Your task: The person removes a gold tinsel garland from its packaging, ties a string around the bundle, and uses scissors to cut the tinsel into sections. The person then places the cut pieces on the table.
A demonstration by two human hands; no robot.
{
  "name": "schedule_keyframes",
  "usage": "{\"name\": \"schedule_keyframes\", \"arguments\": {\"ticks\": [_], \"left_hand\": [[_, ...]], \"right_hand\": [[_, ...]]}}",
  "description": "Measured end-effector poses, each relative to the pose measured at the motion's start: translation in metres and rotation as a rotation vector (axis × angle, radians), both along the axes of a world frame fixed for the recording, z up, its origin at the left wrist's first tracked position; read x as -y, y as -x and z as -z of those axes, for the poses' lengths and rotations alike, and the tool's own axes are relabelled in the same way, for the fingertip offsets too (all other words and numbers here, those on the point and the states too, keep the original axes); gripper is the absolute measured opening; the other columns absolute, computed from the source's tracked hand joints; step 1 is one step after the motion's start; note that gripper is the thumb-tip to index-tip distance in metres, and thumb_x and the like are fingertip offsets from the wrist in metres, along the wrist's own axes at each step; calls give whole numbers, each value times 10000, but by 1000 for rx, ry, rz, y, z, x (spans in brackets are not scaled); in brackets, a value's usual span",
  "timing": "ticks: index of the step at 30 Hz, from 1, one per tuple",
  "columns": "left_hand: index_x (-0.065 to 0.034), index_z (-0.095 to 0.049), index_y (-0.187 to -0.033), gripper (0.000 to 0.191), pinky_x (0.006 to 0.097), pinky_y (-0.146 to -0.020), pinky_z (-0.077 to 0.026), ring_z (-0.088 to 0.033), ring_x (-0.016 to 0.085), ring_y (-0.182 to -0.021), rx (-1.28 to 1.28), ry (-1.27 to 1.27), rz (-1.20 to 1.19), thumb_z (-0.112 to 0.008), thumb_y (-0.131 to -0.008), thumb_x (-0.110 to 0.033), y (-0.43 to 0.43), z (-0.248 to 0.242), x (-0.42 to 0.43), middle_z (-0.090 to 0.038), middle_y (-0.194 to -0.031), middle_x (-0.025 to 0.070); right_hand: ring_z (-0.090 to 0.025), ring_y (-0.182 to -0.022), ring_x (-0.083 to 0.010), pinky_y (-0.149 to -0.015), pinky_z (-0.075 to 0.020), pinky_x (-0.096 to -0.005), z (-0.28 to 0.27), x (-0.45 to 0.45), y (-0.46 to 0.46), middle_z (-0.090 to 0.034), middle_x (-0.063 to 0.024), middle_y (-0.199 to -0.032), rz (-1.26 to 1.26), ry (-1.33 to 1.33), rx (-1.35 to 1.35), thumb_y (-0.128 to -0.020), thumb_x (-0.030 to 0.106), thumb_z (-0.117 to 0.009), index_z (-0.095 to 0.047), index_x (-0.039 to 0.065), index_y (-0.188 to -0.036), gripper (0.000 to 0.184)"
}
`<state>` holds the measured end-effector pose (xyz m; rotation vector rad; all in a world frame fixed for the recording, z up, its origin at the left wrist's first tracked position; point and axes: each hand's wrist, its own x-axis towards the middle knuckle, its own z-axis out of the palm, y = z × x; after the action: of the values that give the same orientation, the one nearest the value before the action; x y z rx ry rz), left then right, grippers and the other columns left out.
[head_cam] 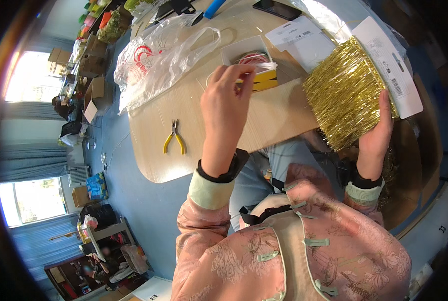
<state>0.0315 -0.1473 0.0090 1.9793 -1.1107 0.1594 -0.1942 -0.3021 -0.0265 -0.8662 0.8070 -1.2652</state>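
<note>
My right hand (377, 135) grips a bundle of gold tinsel fringe (344, 94) by its lower edge, thumb on top. The fringe hangs from a white printed card (391, 69) with a hanging slot. My left hand (225, 101) is raised over the table, thumb and fingertips drawn together at the near side of a small open box (263, 81) with yellow and black sides. Red-and-white coiled cord (253, 58) and white strands (267, 65) show in the box. Whether the left fingertips pinch a strand, I cannot tell.
Yellow-handled pliers (174, 138) lie on the wooden table (152, 161). A clear plastic bag (148, 71) with red print is behind them. White cards (303, 41), a black phone (277, 9) and a blue tube (214, 8) are farther back. A cardboard box (404, 161) stands below, at right.
</note>
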Motion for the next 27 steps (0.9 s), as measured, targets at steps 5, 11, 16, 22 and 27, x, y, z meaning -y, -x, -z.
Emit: {"name": "schedule_keyframes", "arguments": {"ticks": [5,11,16,22,27], "left_hand": [[-80,-712,-1009,234,360,-704,-534,-694,261,-830,76,-138,-14,-796,-825,-198,3,20,32,-694,-1005,83],[-59,-726,-972,179,343,-674,-541,-699,238,-791,55,-42,-27,-782,-842,-168,3,37,43,-714,-977,77],[-96,-710,-961,136,365,-695,-539,-687,283,-809,10,18,0,-752,-871,-189,3,34,42,-709,-1007,63],[-64,-676,-984,82,292,-608,-510,-664,179,-708,7,97,-66,-707,-910,-84,9,16,35,-710,-968,74],[5,-507,-1088,120,207,-554,-502,-674,113,-668,-367,462,4,-570,-1013,-63,5,-7,6,-719,-1072,148]], "right_hand": [[-535,-1279,-195,-1077,-433,-362,-1,-2,0,-541,-114,-1425,-9,6,35,-999,294,-650,-501,-28,-1428,557],[-540,-1269,-195,-1067,-441,-355,3,-2,1,-546,-119,-1419,-32,17,72,-997,266,-656,-493,-25,-1432,548],[-545,-1263,-196,-1061,-447,-360,9,-3,4,-547,-121,-1419,-38,19,60,-987,266,-669,-488,-19,-1435,561],[-547,-1260,-201,-1066,-445,-364,8,-5,4,-558,-113,-1398,-58,26,62,-987,262,-664,-475,-13,-1445,567],[-548,-1258,-206,-1062,-449,-363,-11,-29,1,-556,-109,-1389,-181,1,105,-993,267,-649,-468,-8,-1447,561]]}}
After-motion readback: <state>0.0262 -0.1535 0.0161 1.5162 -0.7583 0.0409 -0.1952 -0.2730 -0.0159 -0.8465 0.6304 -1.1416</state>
